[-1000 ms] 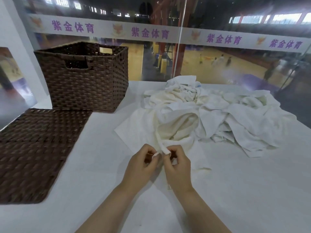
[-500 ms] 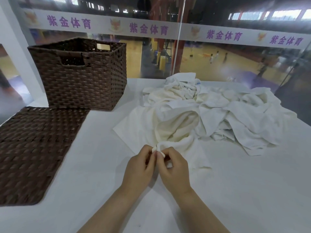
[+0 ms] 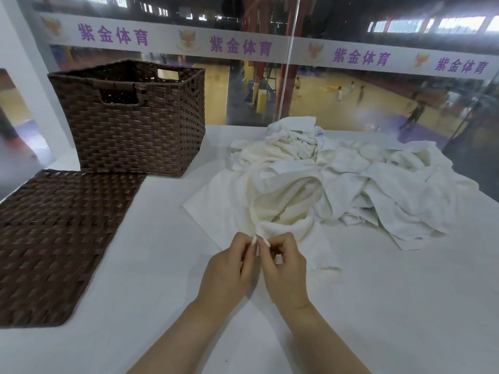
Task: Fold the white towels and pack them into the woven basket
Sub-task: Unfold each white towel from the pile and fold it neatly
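I see my left hand (image 3: 229,268) and right hand (image 3: 283,268) pinching one towel (image 3: 286,209) edge, right of the woven basket (image 3: 135,125).

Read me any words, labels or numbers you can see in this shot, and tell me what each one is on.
"紫金体育": purple characters on the white banner across the glass wall behind the table, repeated four times, each beside a red and yellow emblem whose detail is too blurred to read.
No readable text on the woven basket, the flat woven panel or the towels.
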Motion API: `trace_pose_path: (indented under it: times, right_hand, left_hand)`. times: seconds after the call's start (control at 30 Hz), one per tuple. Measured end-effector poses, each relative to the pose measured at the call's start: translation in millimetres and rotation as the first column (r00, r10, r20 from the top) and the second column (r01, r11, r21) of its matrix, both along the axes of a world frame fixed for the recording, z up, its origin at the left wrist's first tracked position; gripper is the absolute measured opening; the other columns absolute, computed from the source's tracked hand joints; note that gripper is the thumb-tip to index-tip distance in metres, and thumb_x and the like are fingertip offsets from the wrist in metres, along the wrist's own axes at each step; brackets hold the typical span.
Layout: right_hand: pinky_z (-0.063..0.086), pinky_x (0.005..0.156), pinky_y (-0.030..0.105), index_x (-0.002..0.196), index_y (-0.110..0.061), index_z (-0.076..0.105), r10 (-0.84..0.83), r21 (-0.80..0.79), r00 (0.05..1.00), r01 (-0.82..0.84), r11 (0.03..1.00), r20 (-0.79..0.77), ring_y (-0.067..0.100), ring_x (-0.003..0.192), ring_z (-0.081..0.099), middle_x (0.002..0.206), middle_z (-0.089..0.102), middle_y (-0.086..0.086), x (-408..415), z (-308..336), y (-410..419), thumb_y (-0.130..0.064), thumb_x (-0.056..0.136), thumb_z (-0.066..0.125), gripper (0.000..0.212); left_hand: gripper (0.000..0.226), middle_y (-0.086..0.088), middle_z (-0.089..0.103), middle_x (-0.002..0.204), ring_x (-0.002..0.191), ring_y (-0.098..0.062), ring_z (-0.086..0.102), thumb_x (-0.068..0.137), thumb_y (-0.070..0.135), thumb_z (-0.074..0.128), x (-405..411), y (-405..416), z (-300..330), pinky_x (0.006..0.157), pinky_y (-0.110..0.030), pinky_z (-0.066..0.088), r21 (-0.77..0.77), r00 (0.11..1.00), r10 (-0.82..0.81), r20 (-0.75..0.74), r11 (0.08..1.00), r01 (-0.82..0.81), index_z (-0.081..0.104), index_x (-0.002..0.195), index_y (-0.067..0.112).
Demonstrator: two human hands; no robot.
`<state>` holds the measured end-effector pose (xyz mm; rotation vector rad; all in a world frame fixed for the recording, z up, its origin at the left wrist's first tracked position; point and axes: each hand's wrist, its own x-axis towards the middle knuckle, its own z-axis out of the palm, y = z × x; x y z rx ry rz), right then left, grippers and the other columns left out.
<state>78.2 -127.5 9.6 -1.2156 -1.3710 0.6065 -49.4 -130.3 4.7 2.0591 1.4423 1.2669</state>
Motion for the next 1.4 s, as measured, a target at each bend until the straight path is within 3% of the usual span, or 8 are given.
trace_pose_path:
  times: [0.17, 0.43, 0.6, 0.7, 0.87, 0.97, 1.13, 1.4]
  right_hand:
    - [0.051, 0.071, 0.02, 0.091, -0.015, 0.063, 0.111, 0.146, 0.987, -0.127, 0.981, 0.114, 0.013, 0.078, 0.064, 0.082, 0.064, -0.012, -0.9, -2.1, -1.0, -0.007, 0.09, 0.064, 0.007]
    - [0.054, 0.079, 0.035, 0.1, -0.012, 0.068, 0.227, 0.168, 0.967, -0.244, 0.955, 0.115, 0.016, 0.089, 0.067, 0.092, 0.069, -0.009, 4.1, -1.4, 2.3, 0.008, 0.09, 0.049, 0.03]
    - [0.048, 0.081, 0.03, 0.098, -0.012, 0.062, -0.119, 0.408, 0.978, 0.039, 0.912, 0.172, 0.012, 0.09, 0.059, 0.092, 0.062, -0.007, 21.5, 46.6, 19.0, -0.002, 0.082, 0.046, 0.025]
    - [0.037, 0.09, 0.034, 0.11, -0.011, 0.061, -0.37, 0.545, 0.801, 0.065, 0.836, 0.471, 0.019, 0.102, 0.051, 0.107, 0.061, 0.001, 37.2, 93.6, 44.9, 0.0, 0.073, 0.054, 0.039]
    - [0.039, 0.092, 0.04, 0.12, -0.02, 0.059, -0.106, 0.068, 0.48, 0.096, 0.993, 0.871, 0.029, 0.112, 0.049, 0.119, 0.056, 0.005, 56.3, 130.4, 95.1, -0.013, 0.084, 0.055, 0.038]
    - [0.043, 0.063, 0.03, 0.086, -0.022, 0.065, 0.039, -0.095, 0.473, 0.097, 0.991, 0.88, 0.022, 0.087, 0.057, 0.092, 0.061, -0.001, 65.5, 145.3, 107.3, -0.021, 0.087, 0.053, 0.012]
    - [0.042, 0.066, 0.031, 0.074, -0.022, 0.056, 0.151, -0.23, 0.409, 0.152, 0.961, 0.9, 0.021, 0.085, 0.057, 0.088, 0.061, 0.0, 89.1, 179.4, 124.7, -0.027, 0.093, 0.058, 0.02]
    - [0.054, 0.053, 0.03, 0.087, -0.014, 0.06, 0.111, -0.286, 0.731, 0.119, 0.951, 0.673, 0.021, 0.06, 0.063, 0.088, 0.061, 0.007, 115.1, 238.5, 138.4, 0.0, 0.087, 0.051, 0.016]
  left_hand:
    - [0.024, 0.007, 0.064, 0.066, 0.057, -0.012, 0.062, 0.094, 0.051, 0.03, -2.7, 3.0, -2.0, 0.053, -0.041, 0.048, -0.031, 0.998, -0.03, 0.057, 0.999, 0.031, 0.043, 0.095, 0.03]
    - [0.018, 0.002, 0.06, 0.059, 0.053, -0.013, 0.059, 0.094, 0.051, 0.041, -5.8, 7.2, -1.0, 0.051, -0.029, 0.044, -0.074, 0.995, 0.013, 0.1, 0.997, -0.006, 0.042, 0.096, 0.033]
    - [0.013, -0.006, 0.052, 0.055, 0.049, -0.019, 0.047, 0.098, 0.025, 0.049, -6.3, 10.1, -1.0, 0.047, -0.023, 0.03, -0.082, 0.993, 0.042, 0.114, 0.996, -0.032, 0.042, 0.096, 0.036]
    - [0.017, -0.004, 0.052, 0.056, 0.052, -0.019, 0.049, 0.098, 0.022, 0.051, -5.1, 9.4, -0.3, 0.05, -0.023, 0.033, -0.086, 0.992, 0.033, 0.118, 0.996, -0.022, 0.046, 0.103, 0.038]
    - [0.019, -0.006, 0.053, 0.06, 0.054, -0.021, 0.048, 0.097, 0.022, 0.052, -5.5, 4.4, 5.0, 0.049, -0.021, 0.033, -0.088, 0.992, 0.028, 0.126, 0.996, -0.017, 0.042, 0.097, 0.038]
    - [0.016, -0.004, 0.051, 0.066, 0.053, -0.012, 0.043, 0.097, 0.016, 0.053, -3.6, -0.1, 15.1, 0.05, -0.02, 0.032, -0.157, 0.966, 0.012, 0.26, 0.987, 0.03, 0.046, 0.089, 0.028]
    - [0.017, 0.004, 0.044, 0.071, 0.064, -0.009, 0.039, 0.094, 0.012, 0.057, -10.1, 7.3, 53.9, 0.058, -0.019, 0.032, -0.194, 0.874, -0.037, 0.484, 0.97, 0.149, 0.048, 0.08, 0.016]
    - [0.019, 0.018, 0.066, 0.097, 0.088, -0.004, 0.062, 0.095, 0.013, 0.057, -38.4, 48.9, 131.0, 0.074, -0.017, 0.048, -0.055, 0.953, -0.048, 0.301, 0.996, 0.067, 0.067, 0.095, 0.029]
